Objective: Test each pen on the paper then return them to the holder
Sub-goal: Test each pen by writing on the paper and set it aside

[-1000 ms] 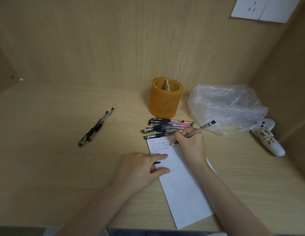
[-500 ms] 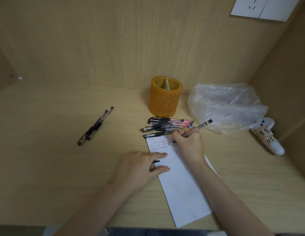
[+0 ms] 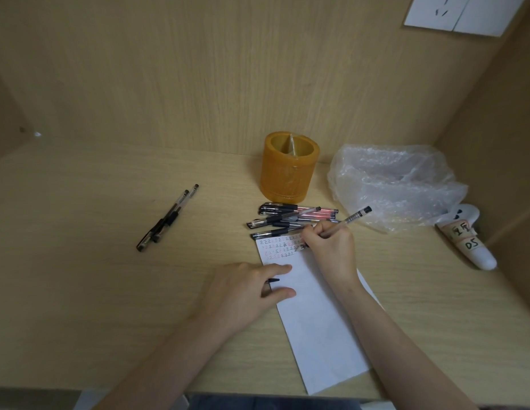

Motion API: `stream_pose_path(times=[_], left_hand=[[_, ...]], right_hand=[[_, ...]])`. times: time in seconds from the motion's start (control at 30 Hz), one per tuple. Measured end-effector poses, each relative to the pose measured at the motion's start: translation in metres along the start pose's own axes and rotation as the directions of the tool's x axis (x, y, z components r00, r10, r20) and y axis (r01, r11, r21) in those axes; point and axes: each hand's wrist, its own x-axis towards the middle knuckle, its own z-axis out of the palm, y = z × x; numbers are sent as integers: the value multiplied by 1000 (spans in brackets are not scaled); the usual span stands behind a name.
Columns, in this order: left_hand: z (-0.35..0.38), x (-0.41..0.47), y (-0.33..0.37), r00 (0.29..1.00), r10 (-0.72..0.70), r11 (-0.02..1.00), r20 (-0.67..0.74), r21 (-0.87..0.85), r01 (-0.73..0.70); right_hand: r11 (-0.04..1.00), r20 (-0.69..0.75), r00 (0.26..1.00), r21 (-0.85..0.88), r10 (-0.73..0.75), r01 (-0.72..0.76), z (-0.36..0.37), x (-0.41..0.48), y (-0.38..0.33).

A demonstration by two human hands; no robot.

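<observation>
My right hand (image 3: 330, 247) grips a pen (image 3: 354, 216) with its tip down on the top right of the white paper (image 3: 320, 327), where rows of small red and black marks (image 3: 280, 248) are written. My left hand (image 3: 246, 288) lies on the paper's left edge and holds a small black pen cap (image 3: 273, 281) between thumb and forefinger. Several capped pens (image 3: 290, 216) lie in a pile just beyond the paper. Behind them stands the orange holder (image 3: 289, 167), with nothing visible inside but its divider. Two more pens (image 3: 167, 217) lie side by side to the left.
A crumpled clear plastic bag (image 3: 397, 184) sits right of the holder. A white tube-shaped object with labels (image 3: 468, 239) lies by the right wall. Wooden walls close off the desk at the back and right; a white socket plate (image 3: 462, 11) is at top right.
My right hand has made small writing strokes at the paper's top right, the pen's far end shifting slightly. My left hand stays put.
</observation>
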Motion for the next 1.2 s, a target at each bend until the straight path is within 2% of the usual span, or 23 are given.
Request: stream_pose_path(times=[1.2], left_hand=[[4, 0, -2, 1000, -1, 999, 15, -34, 2]], right_hand=[[1000, 19, 1000, -1, -13, 13, 0, -1, -1]])
